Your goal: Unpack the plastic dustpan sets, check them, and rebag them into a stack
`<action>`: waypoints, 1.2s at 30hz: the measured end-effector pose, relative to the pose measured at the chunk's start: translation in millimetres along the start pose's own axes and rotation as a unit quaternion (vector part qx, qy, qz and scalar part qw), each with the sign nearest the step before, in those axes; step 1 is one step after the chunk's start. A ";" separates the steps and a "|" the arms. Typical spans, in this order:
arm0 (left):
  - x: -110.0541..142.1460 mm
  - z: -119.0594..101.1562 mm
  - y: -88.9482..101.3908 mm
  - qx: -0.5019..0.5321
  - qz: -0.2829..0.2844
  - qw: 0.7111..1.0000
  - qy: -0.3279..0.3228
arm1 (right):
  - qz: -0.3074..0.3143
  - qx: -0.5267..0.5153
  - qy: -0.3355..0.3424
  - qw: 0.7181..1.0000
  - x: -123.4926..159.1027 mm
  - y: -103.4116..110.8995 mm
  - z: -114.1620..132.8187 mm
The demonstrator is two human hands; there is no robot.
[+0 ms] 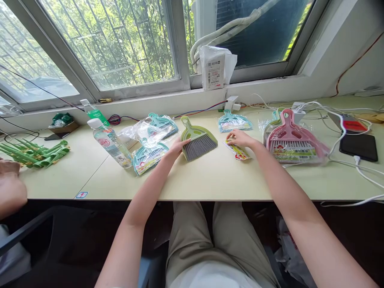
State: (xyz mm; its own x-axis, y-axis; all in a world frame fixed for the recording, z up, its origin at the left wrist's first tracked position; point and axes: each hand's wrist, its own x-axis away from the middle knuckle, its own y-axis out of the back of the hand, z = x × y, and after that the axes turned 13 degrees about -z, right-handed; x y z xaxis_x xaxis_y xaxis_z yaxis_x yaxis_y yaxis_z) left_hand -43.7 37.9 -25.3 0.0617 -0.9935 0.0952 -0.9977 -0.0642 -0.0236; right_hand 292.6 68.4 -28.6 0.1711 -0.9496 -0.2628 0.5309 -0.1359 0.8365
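Note:
A green dustpan (207, 134) with a grey-bristled brush (200, 149) nested in it leans upright on the table. My left hand (177, 147) grips its left edge, with fingers partly hidden behind it. To the right, my right hand (239, 138) has its fingertips closed on the upper end of a yellow printed label card (239, 153), which lies at table level. Just behind that hand sits a blue dustpan set (234, 121) with a label across its front. Two more blue sets, one behind (163, 127) and one in front (149, 156), lie in clear wrap left of the green one.
Two plastic bottles, one in front (109, 142), stand at left. Wrapped pink dustpan sets (291, 136) stand at right, near a phone (358, 147) and white cables. Green stalk-like pieces (39, 154) lie far left beside another person's hand (10, 180).

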 end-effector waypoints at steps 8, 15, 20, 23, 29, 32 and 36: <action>-1.1 0.1 1.2 -0.006 -0.007 1.000 -0.004 | 0.038 0.009 -0.008 0.999 0.1 1.5 6.3; -0.8 0.7 -1.4 0.030 -0.009 0.999 -0.013 | 0.085 -0.202 -0.051 0.974 11.8 17.4 28.7; 4.5 1.2 -11.0 0.070 0.042 0.997 -0.007 | -0.021 -0.442 -0.033 0.896 13.5 0.6 75.5; 8.7 1.1 -16.8 0.087 0.067 0.994 -0.012 | -0.043 -0.406 -0.061 0.911 13.7 -19.3 92.4; 14.5 -0.9 -19.8 0.093 0.068 0.993 -0.037 | -0.098 -0.311 -0.080 0.942 15.9 -34.6 88.2; 14.2 -0.2 -19.0 0.081 0.064 0.993 -0.050 | -0.123 -0.269 -0.077 0.952 17.4 -35.1 88.2; 13.2 -0.4 -18.6 0.086 0.051 0.992 -0.070 | -0.149 -0.113 -0.039 0.982 22.8 -31.0 95.8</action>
State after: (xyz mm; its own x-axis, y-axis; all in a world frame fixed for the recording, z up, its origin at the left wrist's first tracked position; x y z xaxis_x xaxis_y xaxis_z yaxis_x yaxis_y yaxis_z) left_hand -24.3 26.1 -23.2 -0.0240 -0.9981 -0.0564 -0.9797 0.0347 -0.1974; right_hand 200.5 23.9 -14.5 -0.0794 -0.8973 -0.4343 0.7198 -0.3530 0.5977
